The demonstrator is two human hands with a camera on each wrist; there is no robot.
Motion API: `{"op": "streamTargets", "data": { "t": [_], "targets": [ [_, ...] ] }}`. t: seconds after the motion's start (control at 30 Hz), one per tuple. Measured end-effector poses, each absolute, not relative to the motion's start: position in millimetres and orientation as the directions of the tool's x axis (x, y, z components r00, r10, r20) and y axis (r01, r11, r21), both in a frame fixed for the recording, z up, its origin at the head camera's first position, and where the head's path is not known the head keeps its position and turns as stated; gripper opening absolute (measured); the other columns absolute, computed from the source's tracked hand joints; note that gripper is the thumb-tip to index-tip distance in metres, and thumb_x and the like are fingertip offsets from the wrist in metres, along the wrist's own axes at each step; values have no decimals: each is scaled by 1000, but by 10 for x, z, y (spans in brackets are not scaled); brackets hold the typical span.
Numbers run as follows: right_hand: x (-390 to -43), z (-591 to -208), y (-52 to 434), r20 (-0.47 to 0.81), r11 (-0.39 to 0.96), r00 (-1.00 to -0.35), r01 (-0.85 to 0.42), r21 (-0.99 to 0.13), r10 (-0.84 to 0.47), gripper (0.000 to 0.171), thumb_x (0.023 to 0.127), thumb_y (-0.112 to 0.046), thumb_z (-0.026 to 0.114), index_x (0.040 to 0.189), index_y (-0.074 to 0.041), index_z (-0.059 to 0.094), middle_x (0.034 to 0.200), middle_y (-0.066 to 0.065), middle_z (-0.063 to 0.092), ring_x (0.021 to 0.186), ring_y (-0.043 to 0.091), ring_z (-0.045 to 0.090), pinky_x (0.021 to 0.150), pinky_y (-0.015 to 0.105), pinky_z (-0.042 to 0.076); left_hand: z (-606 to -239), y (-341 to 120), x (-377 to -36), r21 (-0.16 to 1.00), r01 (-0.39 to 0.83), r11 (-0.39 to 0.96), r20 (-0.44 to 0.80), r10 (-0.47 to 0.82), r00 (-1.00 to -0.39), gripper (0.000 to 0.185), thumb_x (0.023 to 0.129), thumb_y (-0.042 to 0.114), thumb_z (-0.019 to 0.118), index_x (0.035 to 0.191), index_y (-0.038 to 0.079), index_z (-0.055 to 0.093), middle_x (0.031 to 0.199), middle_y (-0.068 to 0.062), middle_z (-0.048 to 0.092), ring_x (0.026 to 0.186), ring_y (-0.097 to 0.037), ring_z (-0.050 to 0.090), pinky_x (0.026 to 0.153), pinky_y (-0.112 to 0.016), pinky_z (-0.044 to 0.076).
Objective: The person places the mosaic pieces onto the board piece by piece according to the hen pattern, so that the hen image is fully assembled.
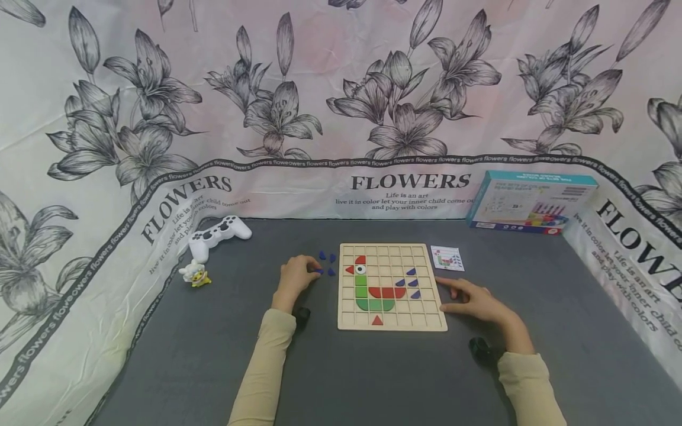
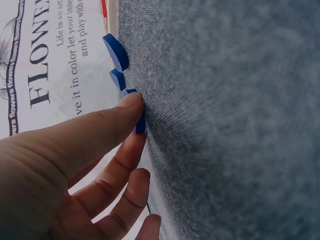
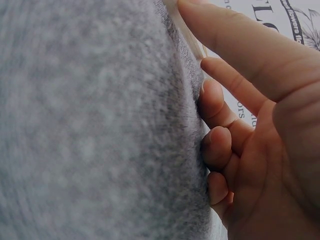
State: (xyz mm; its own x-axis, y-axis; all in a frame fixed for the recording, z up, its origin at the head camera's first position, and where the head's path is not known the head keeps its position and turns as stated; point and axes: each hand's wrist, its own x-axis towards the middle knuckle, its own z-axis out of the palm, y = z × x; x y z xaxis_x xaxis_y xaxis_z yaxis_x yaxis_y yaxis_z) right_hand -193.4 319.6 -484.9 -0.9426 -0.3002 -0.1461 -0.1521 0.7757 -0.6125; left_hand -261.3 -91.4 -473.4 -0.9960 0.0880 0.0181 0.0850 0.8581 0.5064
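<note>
1. Two cream sleeves (image 1: pixel 264 370) are entering from the near edge, and both forearms are lying on the grey mat (image 1: pixel 213 355).
2. The right hand (image 1: pixel 476 300) is resting on the mat just beside the right edge of the wooden grid board (image 1: pixel 391 286). Its index finger and thumb are lying extended, with a fingertip touching the board edge; the remaining fingers (image 3: pixel 216 145) are lying curled against the mat. It is holding nothing.
3. The left hand (image 1: pixel 295 276) is lying on the mat to the left of the board. Its thumb and index fingertips (image 2: pixel 131 102) are pinching one blue piece (image 2: pixel 140 122) that is sitting on the mat; the other fingers are hanging loosely curled.
4. Two more loose blue pieces (image 1: pixel 327 257) are lying just beyond the left fingertips, between that hand and the board.
5. Between the two hands, the board is carrying a bird figure: green pieces (image 1: pixel 369 297) and red pieces (image 1: pixel 388 291) in the middle, a red triangle (image 1: pixel 376 320) on the near row, and three blue pieces (image 1: pixel 409 281) nearer the right hand.
6. Beyond the right hand, a small pattern card (image 1: pixel 447 258) is lying flat just past the board's far right corner.
7. Beyond and to the left of the left hand, a small duck toy (image 1: pixel 195 274) is standing near the mat edge, with a white game controller (image 1: pixel 218 234) farther back.
8. Farthest from the right hand, a teal box (image 1: pixel 530 202) is leaning against the floral cloth backdrop (image 1: pixel 341 89).
</note>
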Motion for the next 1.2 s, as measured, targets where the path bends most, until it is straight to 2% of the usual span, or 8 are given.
{"op": "streamTargets", "data": {
  "t": [0.2, 0.53, 0.9, 1.2],
  "targets": [
    [-1955, -4867, 3178, -169, 780, -943, -126, -613, -285, 71, 77, -49, 69, 139, -24, 44, 90, -1, 42, 68, 12, 37, 58, 25, 27, -4708, -898, -2602, 490, 99, 866, 38, 92, -995, 12, 79, 17, 73, 91, 15, 72, 87, -2, 68, 89, -24, 58, 88, -50, 37],
    [-1954, -4850, 3172, -145, 770, -940, -156, -619, -307, 68, 78, -46, 69, 138, -22, 45, 90, -1, 42, 67, 11, 37, 57, 26, 27, -4690, -733, -2564, 515, 168, 840, 112, 128, -985, 14, 79, 21, 73, 92, 16, 72, 82, 1, 67, 86, -21, 58, 85, -50, 39],
    [-1949, -4861, 3173, -108, 761, -938, -197, -618, -331, 69, 77, -43, 71, 137, -20, 46, 88, -1, 42, 62, 8, 35, 54, 24, 27, -4650, -482, -2476, 511, 278, 814, 164, 224, -961, 15, 80, 20, 73, 94, 16, 72, 82, 1, 65, 85, -21, 56, 82, -48, 38],
    [-1931, -4847, 3178, -109, 756, -938, -192, -626, -329, 69, 78, -42, 71, 138, -18, 46, 88, -1, 42, 63, 9, 35, 54, 24, 28, -4619, -253, -2400, 489, 332, 806, 137, 305, -942, 13, 79, 24, 73, 91, 19, 72, 84, 5, 67, 90, -22, 58, 88, -51, 38]
  ]
}}
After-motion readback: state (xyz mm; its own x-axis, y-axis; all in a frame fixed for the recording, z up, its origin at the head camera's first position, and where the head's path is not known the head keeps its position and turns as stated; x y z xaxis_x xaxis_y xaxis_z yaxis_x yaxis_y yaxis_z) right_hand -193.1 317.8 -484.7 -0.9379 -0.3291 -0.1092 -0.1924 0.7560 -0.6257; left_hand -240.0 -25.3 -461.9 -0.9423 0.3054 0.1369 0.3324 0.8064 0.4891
